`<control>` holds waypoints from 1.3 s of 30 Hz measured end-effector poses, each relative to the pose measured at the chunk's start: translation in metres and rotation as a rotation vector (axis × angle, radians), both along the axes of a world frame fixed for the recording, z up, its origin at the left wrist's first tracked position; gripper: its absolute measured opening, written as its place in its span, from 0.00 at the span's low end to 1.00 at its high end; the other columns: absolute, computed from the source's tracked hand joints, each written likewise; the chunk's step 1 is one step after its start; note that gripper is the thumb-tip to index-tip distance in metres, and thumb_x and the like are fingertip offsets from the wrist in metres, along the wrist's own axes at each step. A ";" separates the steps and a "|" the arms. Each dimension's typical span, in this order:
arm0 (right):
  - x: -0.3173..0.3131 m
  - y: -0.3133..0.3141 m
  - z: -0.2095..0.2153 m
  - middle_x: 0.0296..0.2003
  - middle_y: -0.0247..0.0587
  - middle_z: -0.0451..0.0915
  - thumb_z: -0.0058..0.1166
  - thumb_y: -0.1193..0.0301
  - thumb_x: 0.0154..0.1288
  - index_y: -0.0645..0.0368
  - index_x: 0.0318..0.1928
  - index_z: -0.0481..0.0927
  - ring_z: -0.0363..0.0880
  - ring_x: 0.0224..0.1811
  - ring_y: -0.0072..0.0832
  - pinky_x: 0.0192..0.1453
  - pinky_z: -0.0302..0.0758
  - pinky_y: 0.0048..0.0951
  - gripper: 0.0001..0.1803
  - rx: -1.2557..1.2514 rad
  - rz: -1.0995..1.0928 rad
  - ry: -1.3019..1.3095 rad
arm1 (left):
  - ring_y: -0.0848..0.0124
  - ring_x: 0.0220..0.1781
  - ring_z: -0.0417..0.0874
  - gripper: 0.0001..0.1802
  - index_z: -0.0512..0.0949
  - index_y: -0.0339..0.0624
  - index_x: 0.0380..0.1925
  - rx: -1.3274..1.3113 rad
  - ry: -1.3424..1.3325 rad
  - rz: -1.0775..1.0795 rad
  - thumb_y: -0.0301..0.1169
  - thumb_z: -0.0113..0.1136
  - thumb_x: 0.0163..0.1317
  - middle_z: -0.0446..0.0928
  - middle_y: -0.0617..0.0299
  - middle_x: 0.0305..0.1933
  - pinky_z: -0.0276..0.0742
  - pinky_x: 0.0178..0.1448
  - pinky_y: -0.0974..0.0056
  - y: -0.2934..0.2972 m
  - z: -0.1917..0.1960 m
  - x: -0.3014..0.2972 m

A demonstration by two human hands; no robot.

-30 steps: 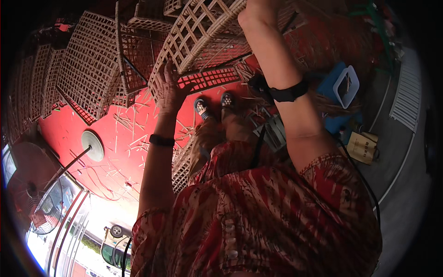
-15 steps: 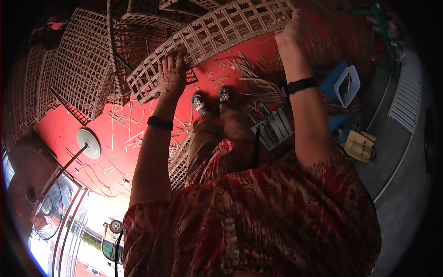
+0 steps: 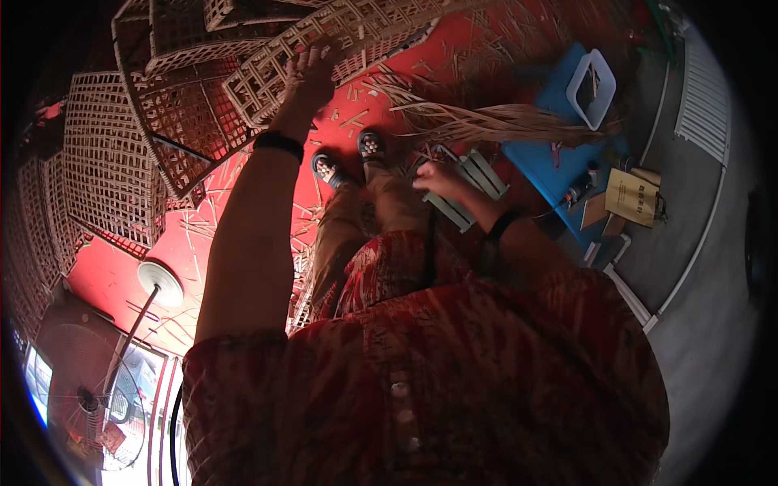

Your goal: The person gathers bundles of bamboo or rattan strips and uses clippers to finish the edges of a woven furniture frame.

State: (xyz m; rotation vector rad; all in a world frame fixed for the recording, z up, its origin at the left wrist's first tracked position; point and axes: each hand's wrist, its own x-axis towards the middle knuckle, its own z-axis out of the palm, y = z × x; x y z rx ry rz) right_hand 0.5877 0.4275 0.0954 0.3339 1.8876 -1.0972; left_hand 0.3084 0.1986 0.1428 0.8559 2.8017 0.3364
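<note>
A long woven basket (image 3: 356, 28) of tan strips with an open lattice slants across the top of the view, its near end by my left hand. My left hand (image 3: 310, 71) reaches up and grips the lattice near that end, fingers spread over the weave. Lower down, my right hand (image 3: 442, 180) is off the basket, its fingers curled together beside a small pale slatted stool (image 3: 485, 172). Whether anything is inside those curled fingers cannot be made out. Both wrists wear dark bands.
More woven baskets (image 3: 113, 146) crowd the left. Long loose strips (image 3: 494, 120) lie right of my feet, with scraps on the red floor (image 3: 113, 267). A blue table (image 3: 531, 166) carries a white tub (image 3: 613, 85); a yellow paper bag (image 3: 632, 197) stands beside it. A fan (image 3: 89, 405) stands lower left.
My right hand has let go of the basket's far end and dropped toward the stool. My left hand stays on the basket, which has shifted upward in view. The view has moved.
</note>
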 end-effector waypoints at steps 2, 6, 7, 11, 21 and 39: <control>0.042 -0.029 0.025 0.27 0.49 0.81 0.63 0.55 0.46 0.62 0.31 0.81 0.81 0.32 0.39 0.39 0.75 0.36 0.21 0.000 0.290 0.081 | 0.56 0.68 0.58 0.38 0.63 0.59 0.62 0.035 -0.048 -0.042 0.33 0.65 0.48 0.55 0.64 0.68 0.58 0.66 0.49 -0.012 -0.003 -0.009; 0.084 -0.066 0.053 0.27 0.52 0.80 0.57 0.61 0.47 0.60 0.29 0.81 0.80 0.34 0.46 0.39 0.75 0.41 0.15 0.036 0.493 0.066 | 0.57 0.66 0.61 0.37 0.63 0.57 0.62 0.348 -0.062 -0.076 0.33 0.63 0.49 0.59 0.62 0.66 0.59 0.65 0.50 -0.054 -0.040 -0.029; 0.088 -0.070 0.051 0.28 0.53 0.80 0.57 0.58 0.47 0.60 0.27 0.81 0.80 0.35 0.47 0.40 0.76 0.44 0.16 0.093 0.548 0.130 | 0.56 0.66 0.62 0.37 0.63 0.57 0.62 0.337 -0.072 -0.114 0.34 0.63 0.49 0.60 0.62 0.66 0.59 0.65 0.49 -0.061 -0.040 -0.030; 0.107 -0.073 0.055 0.26 0.48 0.79 0.53 0.62 0.48 0.57 0.25 0.80 0.79 0.35 0.45 0.38 0.75 0.43 0.11 0.130 0.319 0.006 | 0.57 0.66 0.61 0.36 0.63 0.53 0.63 0.154 -0.044 -0.011 0.35 0.62 0.52 0.59 0.57 0.66 0.57 0.66 0.51 -0.059 -0.027 -0.013; 0.073 -0.079 0.090 0.29 0.47 0.80 0.50 0.64 0.55 0.58 0.32 0.78 0.80 0.36 0.41 0.39 0.73 0.40 0.12 0.023 0.173 0.025 | 0.48 0.48 0.77 0.26 0.70 0.43 0.55 0.126 -0.238 0.057 0.42 0.58 0.58 0.75 0.45 0.46 0.72 0.51 0.51 -0.172 -0.078 0.027; 0.033 -0.059 0.084 0.43 0.34 0.80 0.51 0.63 0.62 0.54 0.51 0.78 0.74 0.45 0.26 0.49 0.69 0.33 0.18 -0.304 0.359 -0.720 | 0.56 0.39 0.81 0.11 0.78 0.41 0.35 0.195 -0.991 0.387 0.31 0.60 0.50 0.77 0.51 0.33 0.75 0.44 0.59 -0.196 0.052 0.336</control>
